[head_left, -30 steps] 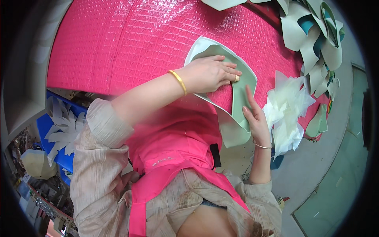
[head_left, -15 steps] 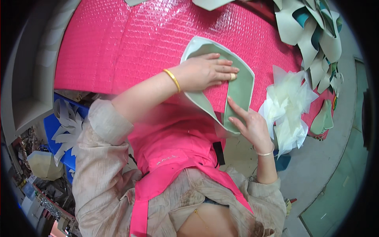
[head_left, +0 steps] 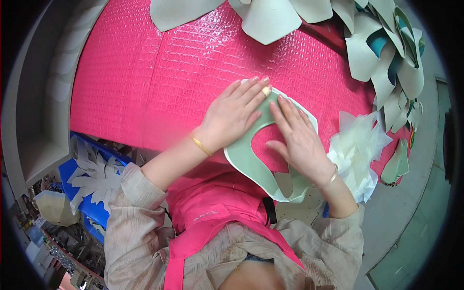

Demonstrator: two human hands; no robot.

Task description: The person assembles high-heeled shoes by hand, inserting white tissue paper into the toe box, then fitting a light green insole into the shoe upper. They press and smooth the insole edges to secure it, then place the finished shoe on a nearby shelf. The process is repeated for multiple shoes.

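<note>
A pale green shoe upper (head_left: 240, 151) with a white edge lies on the pink padded table cover (head_left: 130, 82), curving round an open middle. Its near end hangs past the table's front edge, by my pink apron. My left hand (head_left: 228, 116) rests flat on the far left part, fingers stretched, a pale wrap on one fingertip. On the far right part my right hand (head_left: 302, 142) lies with fingers extended and thumb apart over the opening. Both hands press on the piece without gripping it; they hide much of its far end.
Pale shoe uppers (head_left: 270, 21) overlap along the far edge and far right corner. Thin whitish translucent sheets (head_left: 357, 152) are heaped at the right, beside a folded green piece (head_left: 395, 162). A blue bin (head_left: 92, 209) with cut scraps stands lower left, below a grey shelf (head_left: 46, 111).
My right hand has moved from the upper's near right part to its far part. My left hand now reaches the far edge. The upper sits nearer to me and looks flatter.
</note>
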